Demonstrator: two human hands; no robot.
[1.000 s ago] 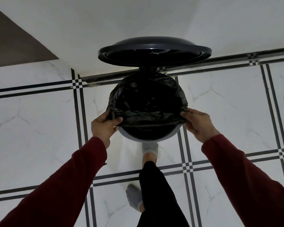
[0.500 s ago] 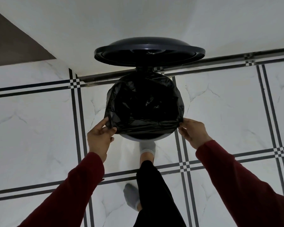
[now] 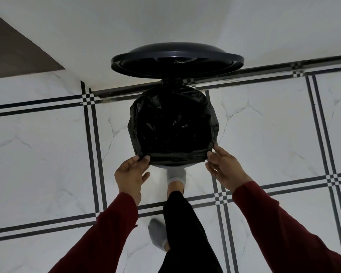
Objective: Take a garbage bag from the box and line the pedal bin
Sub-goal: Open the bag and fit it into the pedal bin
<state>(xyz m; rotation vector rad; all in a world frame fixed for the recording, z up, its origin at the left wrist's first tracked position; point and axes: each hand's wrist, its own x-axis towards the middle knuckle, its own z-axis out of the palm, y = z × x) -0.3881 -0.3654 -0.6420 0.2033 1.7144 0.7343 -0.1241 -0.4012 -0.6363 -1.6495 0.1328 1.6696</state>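
Observation:
A black garbage bag lies spread over the mouth of the pedal bin, folded over its rim on the far side and both sides. A thin strip of the bin's grey near rim shows below the bag's edge. The dark round lid stands raised behind the opening. My left hand pinches the bag's near left corner. My right hand pinches the near right corner. A grey-socked foot sits at the bin's base, where the pedal is hidden.
The bin stands against a white wall on a white marble-look tiled floor with black lines. My other socked foot stands further back. A dark brown surface fills the upper left corner.
Both hands have drawn the bag's near edge toward me and down, from the bin's sides to its near corners. Less of the grey rim shows now.

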